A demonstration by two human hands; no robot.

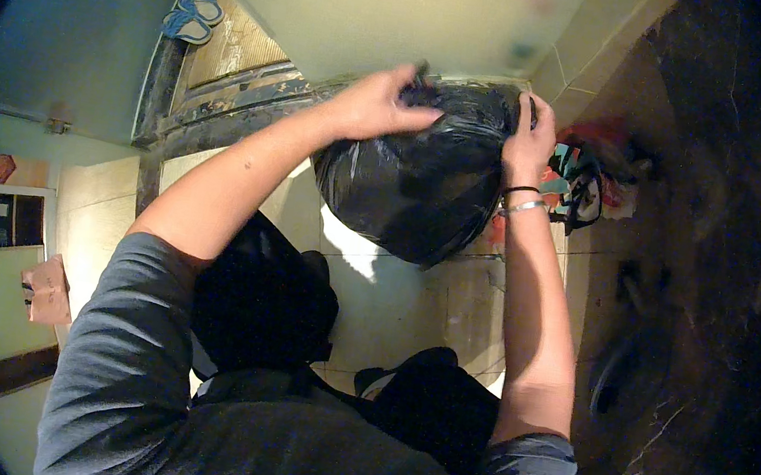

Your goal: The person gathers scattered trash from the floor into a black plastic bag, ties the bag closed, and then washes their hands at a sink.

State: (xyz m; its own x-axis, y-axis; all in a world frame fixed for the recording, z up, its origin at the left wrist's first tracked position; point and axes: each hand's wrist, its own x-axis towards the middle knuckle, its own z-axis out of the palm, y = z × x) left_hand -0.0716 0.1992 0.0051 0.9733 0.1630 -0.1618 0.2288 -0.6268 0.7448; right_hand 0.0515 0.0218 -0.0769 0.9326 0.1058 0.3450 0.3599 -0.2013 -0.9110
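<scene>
A bulging black plastic bag [407, 184] fills the space before me, over the tiled floor and close to a pale green panel. My left hand [385, 106] grips the bag's gathered upper left part, its thumb lying across the plastic and a dark tuft rising by the fingers; it is slightly blurred. On the opposite side, my right hand [531, 135] pinches the bag's upper right edge between thumb and fingers. What is inside the bag is hidden. A black band and a silver bracelet [523, 207] circle my right wrist.
The pale green panel [406, 15] stands just beyond the bag. Blue slippers [193, 18] lie past a dark threshold [226, 107] at upper left. Right of my right hand is a colourful bag [563, 170] with black straps. A brown paper bag [49, 290] bearing writing is far left, by a cabinet.
</scene>
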